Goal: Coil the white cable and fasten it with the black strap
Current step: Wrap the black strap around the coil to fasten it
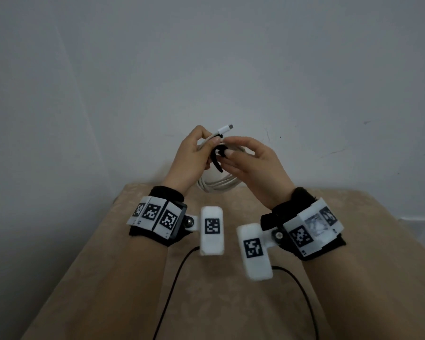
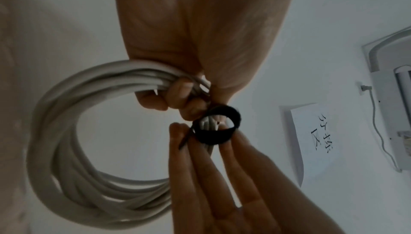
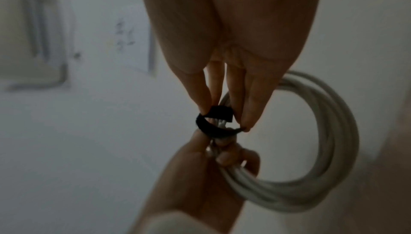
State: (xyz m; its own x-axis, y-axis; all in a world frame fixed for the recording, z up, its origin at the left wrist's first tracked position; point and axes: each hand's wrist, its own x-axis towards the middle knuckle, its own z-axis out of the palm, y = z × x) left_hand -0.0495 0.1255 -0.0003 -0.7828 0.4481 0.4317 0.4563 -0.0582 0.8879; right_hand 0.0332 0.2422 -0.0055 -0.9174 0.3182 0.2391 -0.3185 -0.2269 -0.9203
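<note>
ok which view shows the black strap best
The left wrist view: the black strap forms an open loop around the white cable, the right hand pinching it. The right wrist view shows the same loop blurred; the head view shows only a small part and its tail between both hands, the left hand gripping the coil.

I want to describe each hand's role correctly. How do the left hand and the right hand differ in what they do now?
The left hand grips the coiled white cable in curled fingers; the right hand pinches the black strap with its fingertips. The left hand carries the hanging coil; the right hand's fingers are nearly straight and work only the strap loop. Both meet at the same spot, above the table.
</note>
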